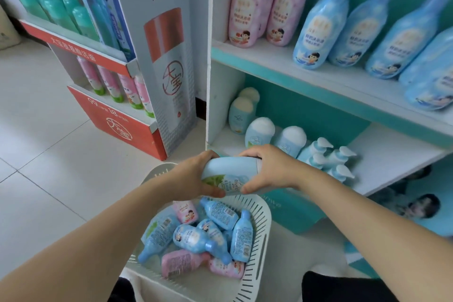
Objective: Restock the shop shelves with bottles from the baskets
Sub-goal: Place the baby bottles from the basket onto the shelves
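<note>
at the bottom centre of the frame a white slotted basket (262, 235) holds a loose heap of small bottles (196, 238), most pale blue, a few pink, lying on their sides and overlapping one another. dark trouser legs show at the bottom edge on either side of it.

just above the basket, in the middle of the frame, both hands hold one pale blue bottle (230, 175) lying sideways in the air. the left hand (193, 176) wraps its base end, where a green leaf print shows, with the thumb under and the fingers curled over the top. the right hand (268, 170) closes round the other end, fingers over the top and thumb pressed underneath. both grips are pressed tight on the bottle, which touches nothing else.

beyond the hands, right of centre, the lower shelf (382, 154) carries white-capped blue bottles (259, 131) in a row at its left, and a cluster of pump bottles (328, 157) just beside the right wrist. the rest of that shelf board is bare.

above it, across the upper right of the frame, the upper shelf (269, 59) holds tall pink bottles (247, 12) at its left and tall blue bottles (318, 29) running to the right edge.

in the upper left stands a red and white cardboard display (117, 120) on the tiled floor, with green tubes (58, 10) on its top tier and pink tubes (110, 83) below.
</note>
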